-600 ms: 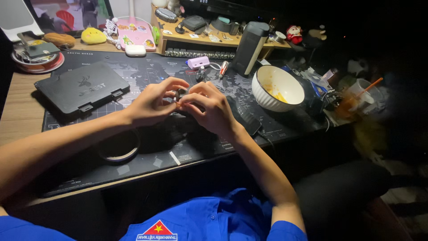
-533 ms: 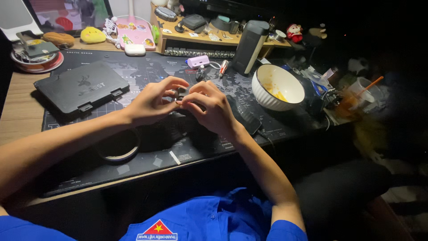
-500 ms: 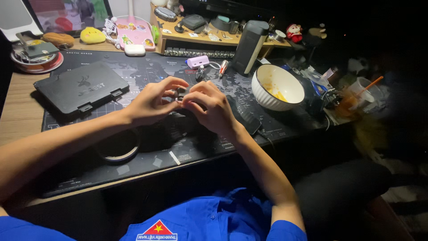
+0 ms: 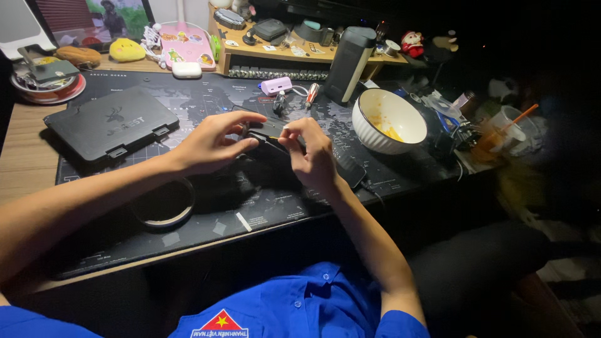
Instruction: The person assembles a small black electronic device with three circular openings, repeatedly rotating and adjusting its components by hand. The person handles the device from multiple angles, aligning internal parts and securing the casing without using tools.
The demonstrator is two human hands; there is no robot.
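Observation:
Both of my hands meet over the middle of a dark desk mat (image 4: 206,94). My left hand (image 4: 213,143) grips a small black device (image 4: 266,129) from the left, thumb and fingers closed round it. My right hand (image 4: 311,156) comes in from the right, its fingertips pinched on a thin tool (image 4: 278,137) with a yellowish spot, held against the device. The dim light hides the details of the device and the tool.
A flat black case (image 4: 113,125) lies at the left and a round ring (image 4: 164,203) near the front. A white bowl (image 4: 388,121), a tall dark speaker (image 4: 348,56), a pink gadget (image 4: 276,84) and a cup with an orange straw (image 4: 504,128) stand right and behind.
My hands have stayed at the same spot on the mat. Only the fingers have shifted slightly, leaving a little more of the black device showing between them.

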